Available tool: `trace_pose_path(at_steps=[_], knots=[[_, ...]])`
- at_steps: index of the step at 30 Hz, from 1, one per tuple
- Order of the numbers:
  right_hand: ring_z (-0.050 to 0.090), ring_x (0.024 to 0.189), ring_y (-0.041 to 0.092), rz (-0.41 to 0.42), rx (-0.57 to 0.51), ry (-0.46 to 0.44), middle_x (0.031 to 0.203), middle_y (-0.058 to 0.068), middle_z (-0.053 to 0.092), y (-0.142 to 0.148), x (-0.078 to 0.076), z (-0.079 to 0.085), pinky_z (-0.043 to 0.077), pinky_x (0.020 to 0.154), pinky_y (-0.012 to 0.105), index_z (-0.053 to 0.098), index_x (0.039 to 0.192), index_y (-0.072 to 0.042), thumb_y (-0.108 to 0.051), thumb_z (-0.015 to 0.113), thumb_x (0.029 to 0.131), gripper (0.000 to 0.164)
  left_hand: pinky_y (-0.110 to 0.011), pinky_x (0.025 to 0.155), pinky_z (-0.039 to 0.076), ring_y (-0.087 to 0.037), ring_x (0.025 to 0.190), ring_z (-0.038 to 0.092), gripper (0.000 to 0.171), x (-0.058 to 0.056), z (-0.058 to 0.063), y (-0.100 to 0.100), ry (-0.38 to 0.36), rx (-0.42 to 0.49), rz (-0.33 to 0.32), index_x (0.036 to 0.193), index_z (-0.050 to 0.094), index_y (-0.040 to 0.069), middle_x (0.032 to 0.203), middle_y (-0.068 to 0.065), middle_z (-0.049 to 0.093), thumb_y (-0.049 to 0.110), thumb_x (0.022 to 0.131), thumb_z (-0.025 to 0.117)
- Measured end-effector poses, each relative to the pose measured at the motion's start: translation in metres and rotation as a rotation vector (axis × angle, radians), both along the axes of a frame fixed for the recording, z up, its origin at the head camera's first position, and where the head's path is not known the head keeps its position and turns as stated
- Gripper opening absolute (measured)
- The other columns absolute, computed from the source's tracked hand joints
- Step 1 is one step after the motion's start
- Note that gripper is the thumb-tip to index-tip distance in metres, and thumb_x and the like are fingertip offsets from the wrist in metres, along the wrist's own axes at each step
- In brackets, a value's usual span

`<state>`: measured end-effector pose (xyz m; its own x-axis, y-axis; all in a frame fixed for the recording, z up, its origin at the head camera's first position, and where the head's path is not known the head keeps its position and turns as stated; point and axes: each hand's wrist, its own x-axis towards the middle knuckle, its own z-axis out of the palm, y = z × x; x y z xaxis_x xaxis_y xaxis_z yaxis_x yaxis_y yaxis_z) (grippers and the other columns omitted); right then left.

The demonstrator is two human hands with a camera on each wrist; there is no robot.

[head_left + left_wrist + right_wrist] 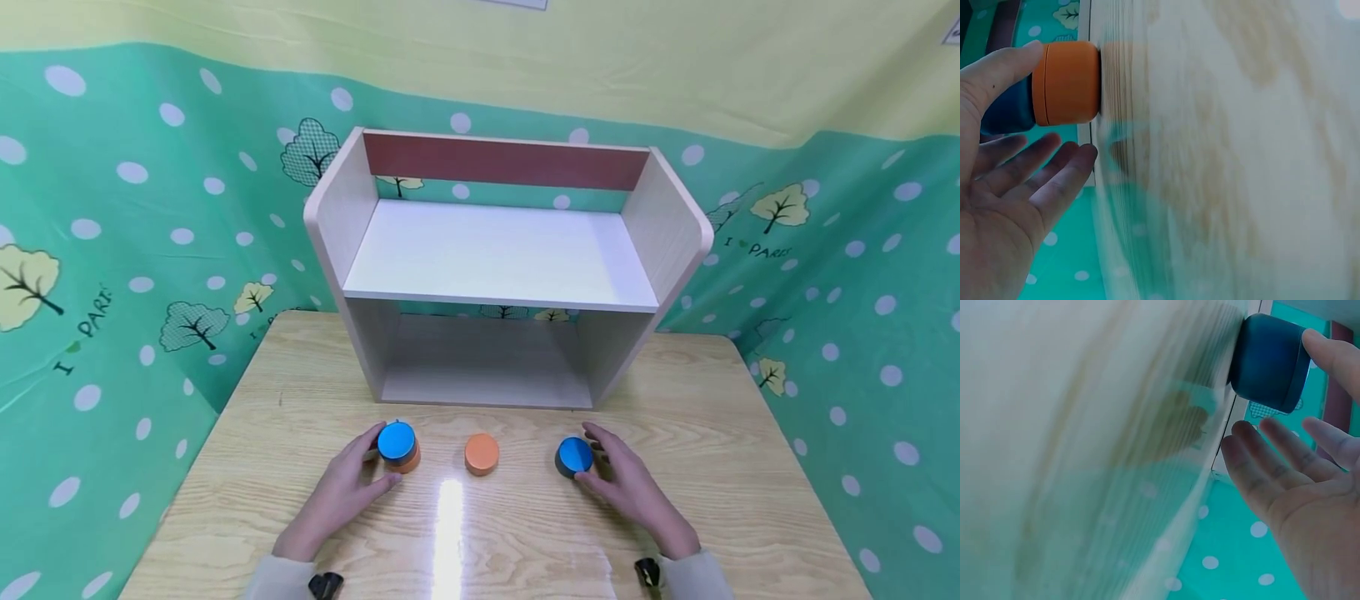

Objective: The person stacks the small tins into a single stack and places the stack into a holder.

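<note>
On the left of the table a small round blue jar (396, 439) stands on top of an orange jar (1069, 84). My left hand (341, 492) is spread around this stack. Its thumb overlaps the orange jar's lid in the left wrist view, while the other fingers stay apart from the jars. At the right, a second blue jar (574, 457) sits upright on the table. Beside it is my right hand (630, 483), thumb by the lid and fingers loosely extended; whether the thumb touches is unclear. Between the hands stands another orange jar (482, 454).
A two-level shelf unit (498, 302) with white boards and a reddish-brown back strip stands behind the jars. The wooden table (247, 433) reaches to a green dotted curtain (150, 225) at the back and sides.
</note>
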<state>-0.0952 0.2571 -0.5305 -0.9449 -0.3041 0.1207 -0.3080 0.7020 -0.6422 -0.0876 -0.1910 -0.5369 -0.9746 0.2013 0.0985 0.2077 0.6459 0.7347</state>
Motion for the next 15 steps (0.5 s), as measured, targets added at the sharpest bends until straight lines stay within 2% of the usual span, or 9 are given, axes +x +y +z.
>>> trace_pose_path(at_steps=[10, 15], knots=[[0.055, 0.124, 0.032, 0.004, -0.018, -0.046, 0.137, 0.014, 0.057, -0.0024, -0.0021, -0.0001, 0.050, 0.100, 0.050, 0.041, 0.150, -0.005, -0.009, 0.081, 0.085, 0.077, -0.055, 0.102, 0.048, -0.037, 0.128, 0.053, 0.074, -0.0038, -0.0010, 0.0029, -0.017, 0.032, -0.001, 0.148, 0.044, 0.003, 0.143, -0.018, 0.053, 0.018, 0.085, 0.082], [0.056, 0.123, 0.031, -0.002, -0.018, -0.045, 0.135, 0.014, 0.058, -0.0036, -0.0021, 0.0002, 0.052, 0.098, 0.047, 0.041, 0.149, -0.005, -0.007, 0.082, 0.084, 0.077, -0.051, 0.099, 0.051, -0.035, 0.125, 0.056, 0.073, -0.0054, -0.0012, 0.0043, -0.024, 0.055, -0.007, 0.147, 0.046, 0.004, 0.141, -0.017, 0.055, 0.015, 0.085, 0.082]])
